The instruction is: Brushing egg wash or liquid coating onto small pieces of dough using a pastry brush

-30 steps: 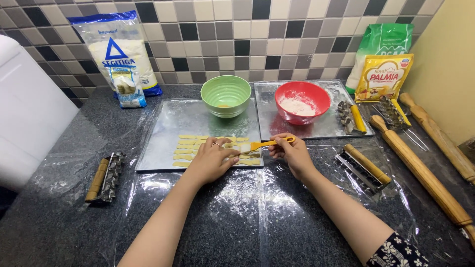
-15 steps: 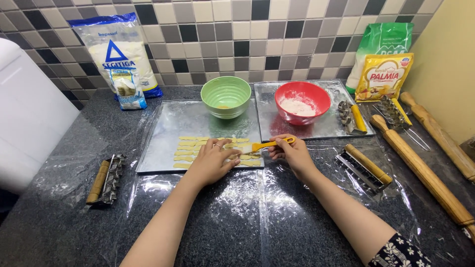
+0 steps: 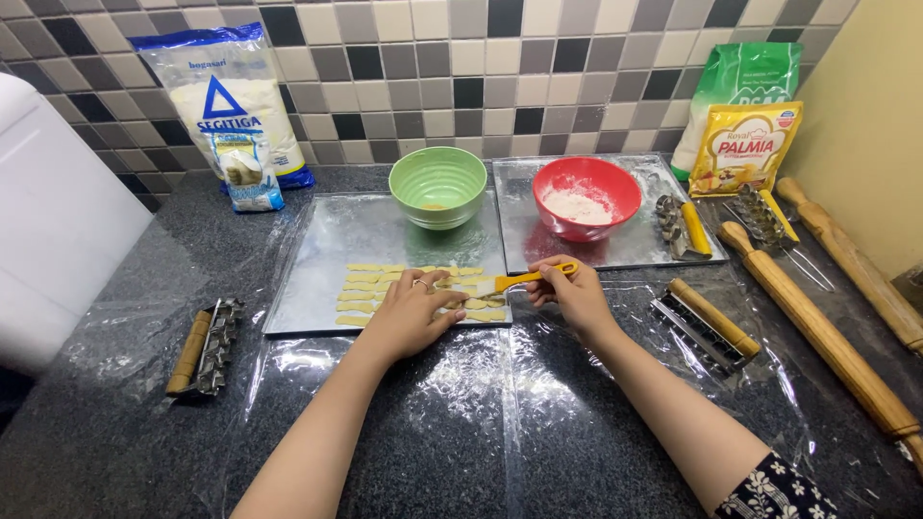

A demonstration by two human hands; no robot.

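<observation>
Compared with a second ago, little has shifted: my right hand (image 3: 574,293) has crept slightly left along the tray edge and the brush tip now sits nearer the middle of the pale dough strips (image 3: 385,284); my left hand (image 3: 411,312) has kept its place. So the brushing carries on along the same rows, by my reading, with no strip lifted or moved.

Nearest me: the dark speckled surface (image 3: 461,452), covered with crinkled clear plastic film (image 3: 500,384). My left hand lies palm down, fingers (image 3: 435,288) spread and flat on the strips at the near edge of the left metal tray (image 3: 317,259), gripping nothing. My right-hand fingers are closed round the orange handle of a small pastry brush (image 3: 524,280), its bristles touching the strips just beside my left fingertips.

To the sides: a wooden-handled roller cutter (image 3: 204,346) at left; another (image 3: 702,322) at right, with two wooden rolling pins (image 3: 817,327) beyond it.

Further back: a green bowl (image 3: 437,185) on the far edge of the left tray, a red bowl (image 3: 586,196) holding white powder on the right tray (image 3: 635,240), a yellow-handled cutter (image 3: 681,226) beside it.

Against the tiled wall (image 3: 461,77): a white flour bag (image 3: 229,106) at left, a yellow pouch (image 3: 745,146) and a green-and-white bag (image 3: 740,91) at right.
</observation>
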